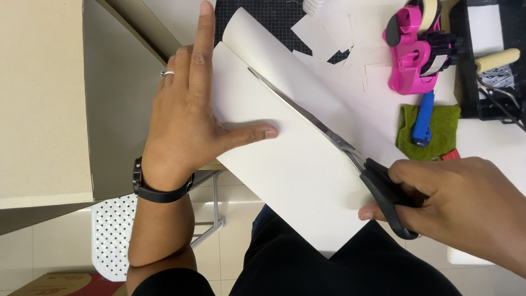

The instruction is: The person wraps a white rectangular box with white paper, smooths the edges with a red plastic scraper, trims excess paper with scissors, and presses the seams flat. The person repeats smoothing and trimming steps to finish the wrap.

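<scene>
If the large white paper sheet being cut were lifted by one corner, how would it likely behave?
The large white paper sheet would probably flop: it is thin, already curling at its top edge, and hangs past the table edge. It looks light, likely sliding easily, since the left hand presses it flat while the right hand works the black-handled scissors.

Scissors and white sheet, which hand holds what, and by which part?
The right hand holds the scissors by their black handles, blades open along the white sheet. The left hand grips nothing; it presses flat on the sheet's left part.

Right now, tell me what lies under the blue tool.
The blue tool rests on a green felt pad, which lies on the white table. The pad's middle is covered.
</scene>
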